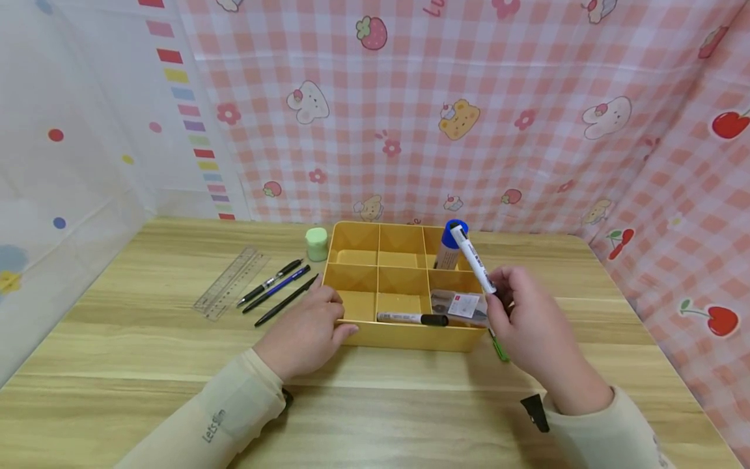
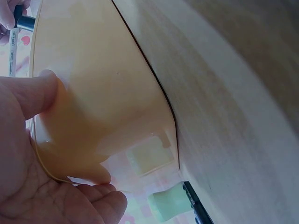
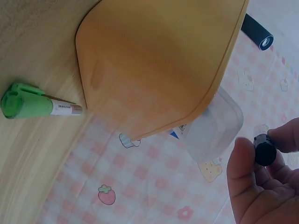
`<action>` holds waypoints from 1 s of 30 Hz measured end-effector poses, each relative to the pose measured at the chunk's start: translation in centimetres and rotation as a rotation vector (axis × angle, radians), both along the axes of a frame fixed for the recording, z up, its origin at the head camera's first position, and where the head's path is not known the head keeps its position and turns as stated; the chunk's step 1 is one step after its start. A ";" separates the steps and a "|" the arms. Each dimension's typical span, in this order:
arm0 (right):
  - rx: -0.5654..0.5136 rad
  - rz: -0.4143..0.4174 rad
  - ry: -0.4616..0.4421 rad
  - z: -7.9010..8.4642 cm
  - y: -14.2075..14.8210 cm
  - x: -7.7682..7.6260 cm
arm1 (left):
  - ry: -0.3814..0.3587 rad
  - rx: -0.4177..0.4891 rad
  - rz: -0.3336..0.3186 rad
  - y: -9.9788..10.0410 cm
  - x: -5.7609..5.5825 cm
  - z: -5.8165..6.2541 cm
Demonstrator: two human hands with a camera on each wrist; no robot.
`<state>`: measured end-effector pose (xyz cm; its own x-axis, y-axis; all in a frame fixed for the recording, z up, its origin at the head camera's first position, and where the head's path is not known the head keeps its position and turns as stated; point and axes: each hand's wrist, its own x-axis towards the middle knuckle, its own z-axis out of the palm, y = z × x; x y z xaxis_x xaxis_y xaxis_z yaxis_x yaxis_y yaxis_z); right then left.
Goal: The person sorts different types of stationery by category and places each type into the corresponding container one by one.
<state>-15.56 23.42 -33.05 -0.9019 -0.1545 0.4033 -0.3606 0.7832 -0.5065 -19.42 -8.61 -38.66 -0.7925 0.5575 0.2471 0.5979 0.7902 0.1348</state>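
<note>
A yellow divided organizer box (image 1: 404, 335) sits on the table. My left hand (image 1: 307, 329) grips its front left corner, thumb on the outer front wall and fingers around the side. My right hand (image 1: 527, 326) pinches a white marker (image 1: 473, 260) near its lower black end, held tilted above the right side of the box. A second white marker (image 1: 404, 317) with a black cap lies along the box's front, its cap sticking out above the rim. A blue-capped glue stick (image 1: 448, 251) stands in the back right compartment. The front right compartment holds a clear plastic case (image 1: 459, 306) with a white label.
Left of the box lie a clear ruler (image 1: 231, 283), a black pen (image 1: 269, 283), a blue pen (image 1: 275, 290) and a slim black pen (image 1: 287, 301). A light green container (image 1: 317, 244) stands by the back left corner. A green highlighter (image 3: 35, 103) lies to the right.
</note>
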 end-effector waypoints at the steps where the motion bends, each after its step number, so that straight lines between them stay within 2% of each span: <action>1: 0.003 0.003 0.000 0.0 -0.1 0.0 | -0.001 -0.001 0.000 0.0 0.0 0.0; 12: 0.049 0.039 -0.022 -0.1 -0.6 0.1 | -0.003 0.014 -0.001 0.0 0.0 0.1; 19: 0.123 0.070 -0.007 -0.1 -0.8 0.2 | -0.006 0.005 0.002 0.0 0.0 0.0; 30: 0.202 0.091 -0.040 -0.4 -0.9 0.2 | -0.019 0.014 0.005 -0.1 0.0 0.0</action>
<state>-15.35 22.49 -33.44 -0.8950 -0.3104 0.3204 -0.4178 0.8350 -0.3580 -19.43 -8.67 -38.61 -0.7998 0.5505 0.2395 0.5914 0.7909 0.1573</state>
